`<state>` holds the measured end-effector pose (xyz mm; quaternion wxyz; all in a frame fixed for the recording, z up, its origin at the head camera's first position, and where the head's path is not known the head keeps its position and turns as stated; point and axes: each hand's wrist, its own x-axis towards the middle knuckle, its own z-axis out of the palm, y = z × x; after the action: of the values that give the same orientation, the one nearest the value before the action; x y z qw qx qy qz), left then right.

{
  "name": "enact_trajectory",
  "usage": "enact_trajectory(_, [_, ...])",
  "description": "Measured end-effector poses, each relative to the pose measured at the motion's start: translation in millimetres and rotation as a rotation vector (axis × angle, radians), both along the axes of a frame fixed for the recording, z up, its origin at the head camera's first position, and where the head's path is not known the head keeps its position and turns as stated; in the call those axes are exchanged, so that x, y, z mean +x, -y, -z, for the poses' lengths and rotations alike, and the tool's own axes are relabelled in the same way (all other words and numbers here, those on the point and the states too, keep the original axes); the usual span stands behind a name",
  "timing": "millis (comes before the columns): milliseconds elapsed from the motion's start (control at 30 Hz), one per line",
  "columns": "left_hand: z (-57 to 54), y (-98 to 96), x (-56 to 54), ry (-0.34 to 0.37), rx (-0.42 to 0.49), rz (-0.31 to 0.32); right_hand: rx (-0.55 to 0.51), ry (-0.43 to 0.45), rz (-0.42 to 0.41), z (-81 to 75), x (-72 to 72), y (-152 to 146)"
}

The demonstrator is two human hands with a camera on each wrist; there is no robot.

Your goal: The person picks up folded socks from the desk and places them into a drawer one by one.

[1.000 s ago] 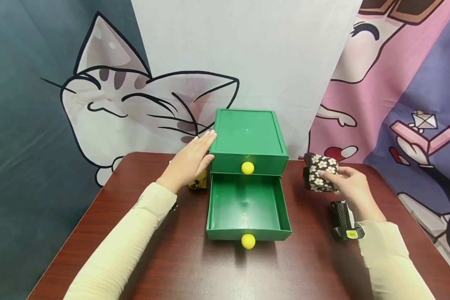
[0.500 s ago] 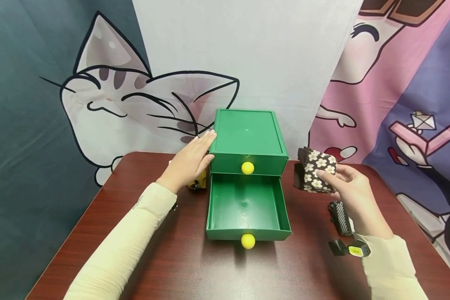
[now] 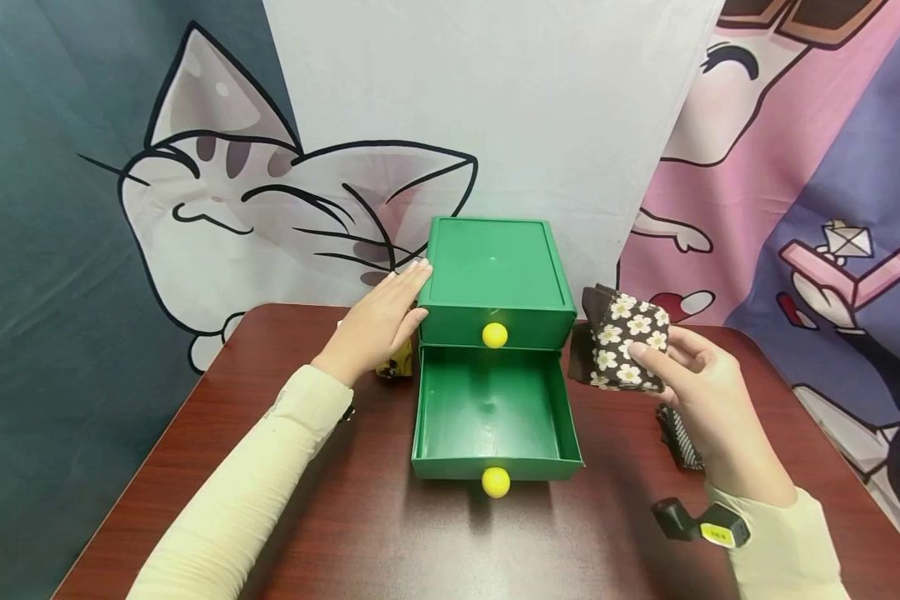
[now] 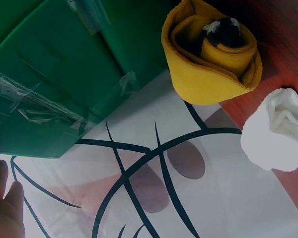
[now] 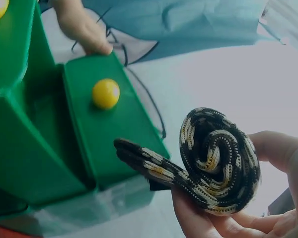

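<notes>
My right hand point(image 3: 720, 408) pinches a rolled pair of socks point(image 3: 622, 342), dark brown with white flowers, raised to the right of the green drawer cabinet point(image 3: 495, 265). In the right wrist view the sock roll point(image 5: 218, 163) shows its spiral end, with a loose flap pointing toward the cabinet. My left hand point(image 3: 375, 329) rests with straight fingers against the cabinet's upper left edge. The lower drawer point(image 3: 450, 469) is pulled out and bare inside; the upper drawer point(image 3: 457, 327) is closed. Both have round yellow knobs.
Left of the cabinet stand a mustard-yellow cloth roll point(image 4: 203, 79) and a white cloth roll point(image 4: 273, 134), partly hidden by my left arm in the head view. A dark striped roll point(image 3: 681, 437) lies on the table under my right hand. A printed cloth backdrop point(image 3: 570, 108) hangs behind.
My right hand has moved the flowered socks left, closer to the cabinet and the pulled-out drawer, uncovering the striped roll at first. My left hand has stayed in place.
</notes>
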<state>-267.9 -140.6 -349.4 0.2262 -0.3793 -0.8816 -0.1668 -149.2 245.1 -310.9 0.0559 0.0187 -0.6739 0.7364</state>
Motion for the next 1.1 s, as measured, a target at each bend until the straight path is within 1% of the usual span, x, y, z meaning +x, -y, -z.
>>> enact_trajectory(133, [0.2, 1.0, 0.0, -0.001, -0.010, -0.004, -0.061, -0.033, -0.060, -3.7, 6.6, 4.9])
enact_trajectory(300, [-0.9, 1.8, 0.4, -0.002, -0.008, -0.005, -0.103, -0.063, -0.146, -6.0, 11.4, 13.3])
enact_trajectory(467, [-0.5, 1.6, 0.6, -0.006, 0.002, 0.000, -0.146, -0.079, -0.267, -5.2, 11.6, 25.8])
enact_trajectory(600, [0.5, 1.1, -0.5, -0.006, -0.001, -0.003, -0.161, -0.072, -0.362, -3.9, 9.5, 36.3])
enact_trajectory(700, [0.6, 1.1, -0.7, -0.007, -0.004, -0.004, -0.162, -0.046, -0.429, -3.1, 7.8, 45.1])
enact_trajectory(800, [0.4, 1.4, -0.5, -0.010, -0.003, -0.002, -0.152, 0.005, -0.475, -2.0, 6.5, 55.7])
enact_trajectory(967, [-0.5, 1.5, -0.1, -0.002, -0.005, -0.006, -0.091, 0.102, -0.486, 3.4, 2.7, 73.3])
enact_trajectory(1100, [-1.3, 0.8, 0.6, 0.010, -0.007, -0.009, -0.037, 0.164, -0.497, 11.8, -2.0, 84.1])
